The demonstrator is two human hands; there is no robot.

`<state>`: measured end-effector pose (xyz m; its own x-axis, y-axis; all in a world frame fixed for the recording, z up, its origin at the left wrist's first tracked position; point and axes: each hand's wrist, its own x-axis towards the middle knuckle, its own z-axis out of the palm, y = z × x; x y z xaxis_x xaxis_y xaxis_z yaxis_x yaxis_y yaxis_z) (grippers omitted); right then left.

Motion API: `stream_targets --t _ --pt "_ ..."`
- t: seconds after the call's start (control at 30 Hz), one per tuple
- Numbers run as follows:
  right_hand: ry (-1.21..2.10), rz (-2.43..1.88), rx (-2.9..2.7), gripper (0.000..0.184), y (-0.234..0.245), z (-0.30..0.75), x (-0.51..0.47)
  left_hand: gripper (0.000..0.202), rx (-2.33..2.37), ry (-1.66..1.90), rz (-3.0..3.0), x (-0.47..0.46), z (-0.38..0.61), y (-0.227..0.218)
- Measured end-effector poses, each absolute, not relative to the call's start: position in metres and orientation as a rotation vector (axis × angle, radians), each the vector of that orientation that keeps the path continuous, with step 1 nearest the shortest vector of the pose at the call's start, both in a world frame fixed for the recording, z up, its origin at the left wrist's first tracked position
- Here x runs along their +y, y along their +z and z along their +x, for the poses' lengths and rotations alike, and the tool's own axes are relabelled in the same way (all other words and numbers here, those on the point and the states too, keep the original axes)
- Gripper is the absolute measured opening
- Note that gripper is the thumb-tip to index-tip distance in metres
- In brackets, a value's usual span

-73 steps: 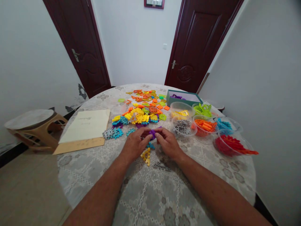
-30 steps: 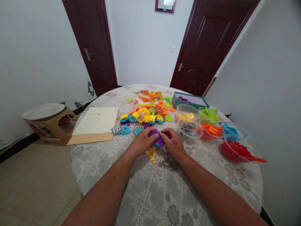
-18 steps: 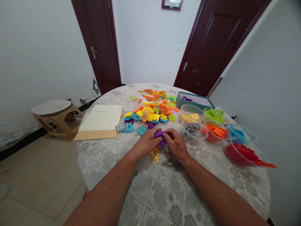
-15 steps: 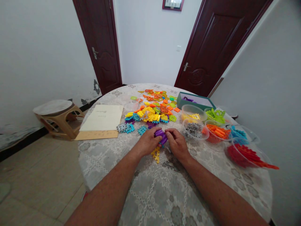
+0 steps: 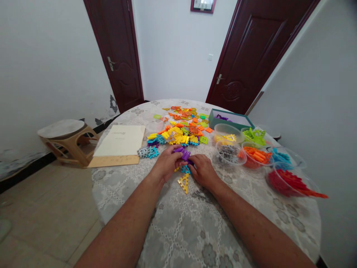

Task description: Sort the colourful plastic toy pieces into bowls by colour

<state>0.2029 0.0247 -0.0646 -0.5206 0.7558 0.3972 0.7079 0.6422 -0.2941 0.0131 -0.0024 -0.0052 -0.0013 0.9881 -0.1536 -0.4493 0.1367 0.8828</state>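
Note:
My left hand (image 5: 166, 164) and my right hand (image 5: 202, 170) meet near the middle of the round table (image 5: 178, 230). Between their fingertips sits a cluster of purple plastic building pieces (image 5: 182, 153); the left hand pinches it from the left, and the right hand's fingers close on its lower right side. A yellow triangular piece (image 5: 183, 182) lies on the cloth just below the hands, with a small blue piece (image 5: 185, 169) above it. Beyond the hands spreads a heap of coloured interlocking pieces (image 5: 181, 130).
Clear bowls of sorted pieces stand at right: grey (image 5: 228, 152), yellow (image 5: 226, 133), green (image 5: 254, 135), orange (image 5: 255, 156), blue (image 5: 281, 156), red (image 5: 290, 182). A teal box (image 5: 231, 119) sits behind them. A paper folder (image 5: 118, 143) lies at left. A wooden stool (image 5: 65, 139) stands on the floor.
The purple cluster and my left hand have shifted slightly up and left. My right hand has dropped lower on the cluster. The view has swung a little.

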Motion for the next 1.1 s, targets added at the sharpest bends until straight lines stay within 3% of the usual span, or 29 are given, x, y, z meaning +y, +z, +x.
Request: stream_targets --t 0.2,0.4,0.57,0.9,1.0,1.1 --pt "0.171 -1.094 -2.149 0.024 -0.055 0.204 0.020 0.025 0.914 1.353 0.688 0.001 0.011 -0.007" --pt "0.310 -0.929 -1.769 0.032 -0.040 0.205 0.010 0.034 0.941 1.373 0.752 0.000 0.012 -0.007" --pt "0.219 -0.817 -1.860 0.035 -0.034 0.201 0.000 0.037 0.965 1.318 0.780 -0.002 0.016 -0.007" --pt "0.325 -0.847 -1.958 0.019 -0.039 0.197 0.000 0.049 1.149 1.176 1.250 -0.010 0.028 -0.014" --pt "0.435 -0.901 -1.871 0.028 -0.035 0.198 -0.004 0.049 1.142 1.158 1.297 -0.009 0.027 -0.015" --pt "0.786 -0.993 -1.675 0.039 -0.033 0.197 -0.004 0.049 1.174 1.144 1.445 -0.008 0.026 -0.019"
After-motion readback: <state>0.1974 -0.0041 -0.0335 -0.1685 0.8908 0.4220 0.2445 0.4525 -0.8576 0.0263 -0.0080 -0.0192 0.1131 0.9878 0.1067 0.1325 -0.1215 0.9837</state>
